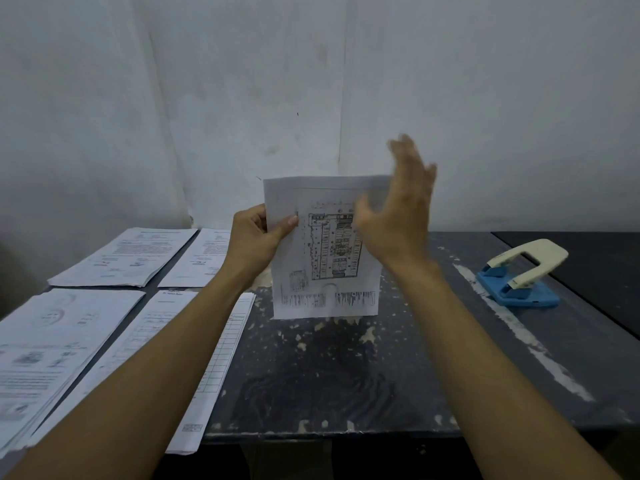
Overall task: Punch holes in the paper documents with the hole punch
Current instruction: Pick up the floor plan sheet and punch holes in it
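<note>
Grey wall (450, 81) backs a dark, paint-flecked surface (346, 368); four paper stacks (104, 254) lie at left; punch (519, 271) sits at right; left hand (258, 237) pinches an upright sheet (325, 251); right hand (398, 209) hovers beside it, fingers (408, 157) spread wide, blurred.

A printed floor-plan sheet (325, 251) is standing upright above the table's middle; the blue-and-cream hole punch (523, 273) is sitting far right.

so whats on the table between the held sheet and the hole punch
Nothing: in the head view, only bare, paint-flecked table lies between the held sheet and the hole punch.
</note>
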Demonstrator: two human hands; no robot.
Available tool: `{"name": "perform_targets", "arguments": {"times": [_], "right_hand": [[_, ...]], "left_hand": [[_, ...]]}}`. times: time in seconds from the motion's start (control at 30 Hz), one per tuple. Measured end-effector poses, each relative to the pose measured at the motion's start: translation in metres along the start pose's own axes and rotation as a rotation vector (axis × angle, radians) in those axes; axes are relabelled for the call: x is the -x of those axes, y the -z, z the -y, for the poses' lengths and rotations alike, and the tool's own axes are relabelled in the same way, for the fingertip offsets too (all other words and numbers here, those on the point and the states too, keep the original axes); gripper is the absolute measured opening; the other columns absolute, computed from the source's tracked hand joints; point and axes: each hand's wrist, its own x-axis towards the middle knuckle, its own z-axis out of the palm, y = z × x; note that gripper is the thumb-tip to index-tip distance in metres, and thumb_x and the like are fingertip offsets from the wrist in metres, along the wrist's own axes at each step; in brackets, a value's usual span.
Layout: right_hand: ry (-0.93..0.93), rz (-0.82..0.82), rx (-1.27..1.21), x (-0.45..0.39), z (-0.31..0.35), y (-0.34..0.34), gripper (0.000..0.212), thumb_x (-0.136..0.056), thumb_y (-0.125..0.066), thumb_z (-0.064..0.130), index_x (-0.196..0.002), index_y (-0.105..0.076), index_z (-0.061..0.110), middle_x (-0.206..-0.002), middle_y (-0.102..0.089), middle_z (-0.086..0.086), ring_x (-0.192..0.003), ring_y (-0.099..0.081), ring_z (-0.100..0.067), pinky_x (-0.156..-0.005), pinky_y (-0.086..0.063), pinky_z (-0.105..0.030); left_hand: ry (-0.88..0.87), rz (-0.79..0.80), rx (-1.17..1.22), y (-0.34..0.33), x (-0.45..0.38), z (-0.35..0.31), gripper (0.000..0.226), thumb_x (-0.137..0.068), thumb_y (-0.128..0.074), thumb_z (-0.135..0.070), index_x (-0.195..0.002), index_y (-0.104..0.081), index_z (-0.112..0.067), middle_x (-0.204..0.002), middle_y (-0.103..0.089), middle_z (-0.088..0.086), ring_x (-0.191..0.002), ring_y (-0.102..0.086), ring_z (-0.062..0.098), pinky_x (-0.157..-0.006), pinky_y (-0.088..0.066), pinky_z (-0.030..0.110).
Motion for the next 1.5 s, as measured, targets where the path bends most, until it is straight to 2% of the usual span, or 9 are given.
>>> {"name": "perform_targets", "arguments": {"times": [0.1,0.13,0.2,0.33,0.6,0.73,1.0,1.23,1.5], "right_hand": [[-0.469,0.093,-0.409,0.010,-0.022,0.004,0.094,-0.079,-0.071,0.000,-0.154,-0.017,0.021,-0.152,-0.037,-0.004,-0.139,-0.038,-0.020,-0.105,-0.047,-0.032],[-0.586,0.146,-0.527,0.012,-0.030,0.002,0.100,-0.077,-0.075,-0.003,-0.155,-0.016,0.020,-0.144,-0.044,-0.006,-0.132,-0.047,-0.020,-0.092,-0.052,-0.025],[-0.688,0.240,-0.641,0.016,-0.045,-0.001,0.102,-0.071,-0.081,-0.005,-0.153,-0.024,0.016,-0.130,-0.057,-0.008,-0.118,-0.059,-0.021,-0.087,-0.057,-0.029],[-0.655,0.312,-0.659,0.019,-0.060,-0.007,0.057,-0.065,-0.088,0.001,-0.117,-0.065,0.006,-0.108,-0.073,-0.006,-0.096,-0.073,-0.023,-0.079,-0.062,-0.042],[-0.627,0.270,-0.777,0.027,-0.066,-0.010,0.027,-0.072,-0.086,0.008,-0.094,-0.073,0.015,-0.096,-0.075,0.002,-0.086,-0.072,-0.011,-0.071,-0.060,-0.024],[-0.694,0.268,-0.797,0.037,-0.080,-0.013,0.028,-0.071,-0.087,0.011,-0.094,-0.072,0.015,-0.096,-0.076,-0.003,-0.089,-0.075,-0.019,-0.076,-0.062,-0.035],[-0.714,0.296,-0.822,0.048,-0.090,-0.014,0.034,-0.072,-0.087,0.012,-0.103,-0.072,0.012,-0.102,-0.076,-0.004,-0.093,-0.075,-0.018,-0.079,-0.061,-0.032],[-0.701,0.191,-0.793,0.056,-0.079,-0.021,0.055,-0.065,-0.092,0.032,-0.111,-0.069,0.013,-0.100,-0.076,0.000,-0.089,-0.074,-0.012,-0.076,-0.061,-0.028],[-0.707,0.246,-0.835,0.058,-0.079,-0.025,0.045,-0.074,-0.086,0.020,-0.115,-0.068,0.012,-0.106,-0.075,-0.001,-0.095,-0.073,-0.016,-0.079,-0.061,-0.031]], "left_hand": [[0.014,0.000,0.010,-0.003,0.004,0.005,0.021,-0.087,-0.074,-0.020,-0.107,-0.071,-0.016,-0.098,-0.074,-0.007,-0.085,-0.074,0.008,-0.069,-0.058,0.021],[0.012,-0.010,0.009,-0.004,0.006,0.006,0.020,-0.087,-0.074,-0.019,-0.106,-0.071,-0.016,-0.097,-0.074,-0.007,-0.085,-0.074,0.008,-0.070,-0.059,0.022],[-0.004,-0.038,0.003,-0.006,0.006,0.004,0.018,-0.087,-0.073,-0.018,-0.105,-0.071,-0.016,-0.095,-0.073,-0.010,-0.082,-0.073,0.004,-0.067,-0.058,0.019],[-0.020,-0.081,0.033,-0.009,-0.005,-0.007,0.011,-0.088,-0.074,-0.019,-0.098,-0.071,-0.017,-0.095,-0.073,-0.010,-0.079,-0.073,0.006,-0.065,-0.057,0.019],[0.093,-0.041,0.191,-0.021,0.001,0.006,0.023,-0.088,-0.072,-0.020,-0.108,-0.069,-0.009,-0.097,-0.076,-0.004,-0.085,-0.074,0.013,-0.068,-0.058,0.023],[0.151,-0.001,0.208,-0.027,0.012,0.023,0.025,-0.087,-0.073,-0.016,-0.111,-0.070,-0.011,-0.104,-0.076,0.000,-0.091,-0.074,0.018,-0.072,-0.061,0.029],[0.163,-0.003,0.126,-0.033,0.011,0.029,0.022,-0.087,-0.073,-0.020,-0.106,-0.072,-0.010,-0.096,-0.077,-0.004,-0.085,-0.075,0.017,-0.067,-0.060,0.027],[0.204,0.007,0.103,-0.037,0.015,0.038,0.028,-0.084,-0.076,-0.024,-0.109,-0.071,-0.013,-0.100,-0.076,-0.004,-0.086,-0.075,0.017,-0.068,-0.060,0.029],[0.189,-0.001,0.085,-0.033,0.013,0.035,0.021,-0.083,-0.077,-0.024,-0.101,-0.072,-0.017,-0.098,-0.076,-0.003,-0.085,-0.075,0.016,-0.068,-0.061,0.030]]}}
